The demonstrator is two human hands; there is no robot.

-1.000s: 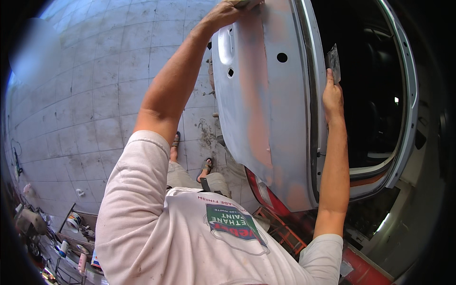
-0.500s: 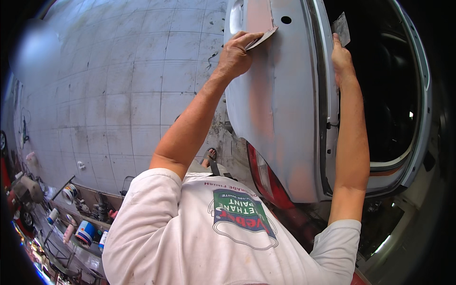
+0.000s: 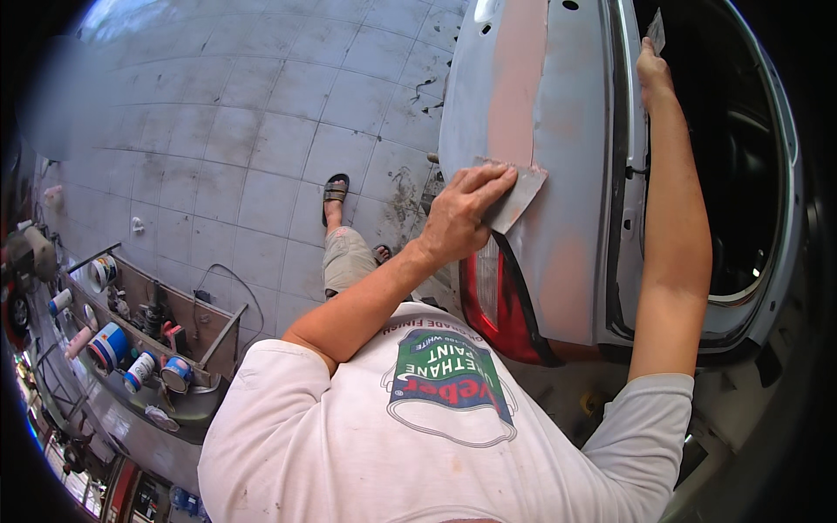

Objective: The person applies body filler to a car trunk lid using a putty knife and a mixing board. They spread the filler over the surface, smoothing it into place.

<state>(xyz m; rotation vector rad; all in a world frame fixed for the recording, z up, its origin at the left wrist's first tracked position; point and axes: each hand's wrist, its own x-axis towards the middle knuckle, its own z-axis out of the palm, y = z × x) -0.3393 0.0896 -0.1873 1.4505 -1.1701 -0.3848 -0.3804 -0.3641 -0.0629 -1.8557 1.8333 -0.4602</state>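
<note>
My left hand [image 3: 458, 213] presses a flat, thin putty spreader [image 3: 520, 196] against the grey car body panel [image 3: 571, 148]. Its edge meets the near end of a long pink strip of filler [image 3: 516, 83], just above the tail light [image 3: 493, 296]. The fingers lie along the back of the blade; the thumb is hidden. Farther off at the right, my right hand [image 3: 656, 74] grips a second flat grey plate [image 3: 657, 30], held up beside the car's dark opening, clear of the panel.
A red and clear tail light curves round the panel's near corner. The dark opening [image 3: 732, 174] lies to the right. On the left, a wooden tray stand [image 3: 196, 344] carries paint cans [image 3: 109, 346] and tools. Tiled floor [image 3: 227, 174] stretches beyond, with my sandalled foot [image 3: 335, 192] on it.
My left hand has drawn the spreader toward me along the panel, and the smooth pink strip now runs longer behind it. My view has shifted, showing more of my leg and the tray stand.
</note>
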